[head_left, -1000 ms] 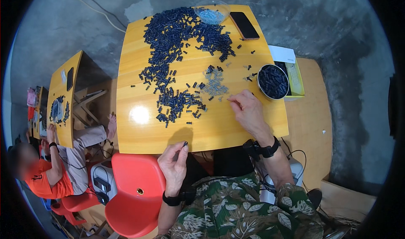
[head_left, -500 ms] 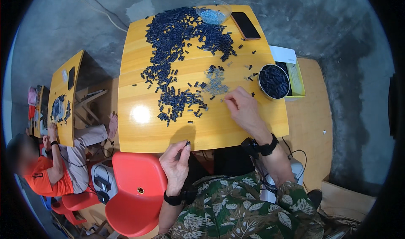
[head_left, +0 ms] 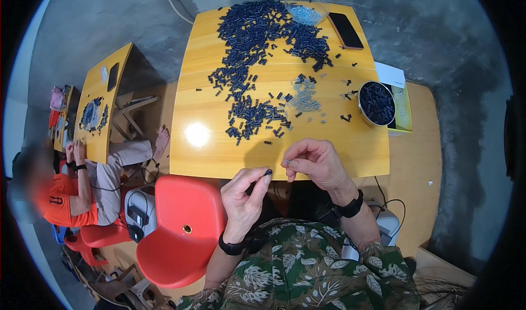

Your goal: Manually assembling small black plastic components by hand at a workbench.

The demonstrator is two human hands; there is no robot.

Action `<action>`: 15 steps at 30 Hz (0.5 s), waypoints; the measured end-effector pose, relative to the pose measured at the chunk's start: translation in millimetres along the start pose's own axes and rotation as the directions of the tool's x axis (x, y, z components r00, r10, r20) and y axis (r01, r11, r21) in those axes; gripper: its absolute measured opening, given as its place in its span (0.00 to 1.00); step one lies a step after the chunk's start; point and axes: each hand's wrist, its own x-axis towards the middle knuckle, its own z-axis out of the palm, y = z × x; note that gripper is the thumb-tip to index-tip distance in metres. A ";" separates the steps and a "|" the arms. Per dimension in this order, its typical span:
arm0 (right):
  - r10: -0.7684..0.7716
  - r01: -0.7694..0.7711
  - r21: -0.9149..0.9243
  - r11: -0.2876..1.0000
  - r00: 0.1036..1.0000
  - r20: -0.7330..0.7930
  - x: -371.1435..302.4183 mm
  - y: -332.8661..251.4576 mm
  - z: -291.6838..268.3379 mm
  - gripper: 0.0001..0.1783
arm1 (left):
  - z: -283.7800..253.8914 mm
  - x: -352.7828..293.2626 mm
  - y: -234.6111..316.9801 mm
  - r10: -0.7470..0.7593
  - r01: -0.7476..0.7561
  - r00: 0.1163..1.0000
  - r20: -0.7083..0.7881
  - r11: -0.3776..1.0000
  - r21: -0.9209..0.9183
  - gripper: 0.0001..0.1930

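Yellow wooden surface (head_left: pixel 205 110), on my feed: I logged the right hand (head_left: pixel 320 166) withdrawn from the grey-piece pile (head_left: pixel 306 100), fingers pinching one grey piece (head_left: pixel 287 162) near the left hand's (head_left: pixel 245 194) pinched black cylinder (head_left: pixel 268 172); both parts were close, unjoined.

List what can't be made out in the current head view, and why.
- Head view: black piece in the left hand, mostly covered by that hand.
- Head view: small grey piece in the right hand, too small for exact shape.
- Head view: round container's depths, hidden by its top pieces.
- Head view: yellow box, partly behind the container.
- Head view: co-worker's head, blurred.
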 end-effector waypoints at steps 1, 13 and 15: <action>0.004 -0.004 0.005 1.000 1.000 0.009 0.1 1.0 3.2 0.07 | -0.7 -0.7 1.3 0.010 -0.010 1.000 0.002 1.000 -0.001 0.07; 0.072 -0.068 -0.242 0.968 0.997 0.009 -2.6 -4.7 24.4 0.07 | -7.4 -3.5 9.2 0.134 -0.128 0.991 -0.020 0.975 0.184 0.07; 0.094 -0.087 -0.304 0.949 0.996 0.008 -2.7 -7.7 27.7 0.07 | -8.2 -3.1 9.2 0.164 -0.154 0.986 -0.028 0.965 0.212 0.06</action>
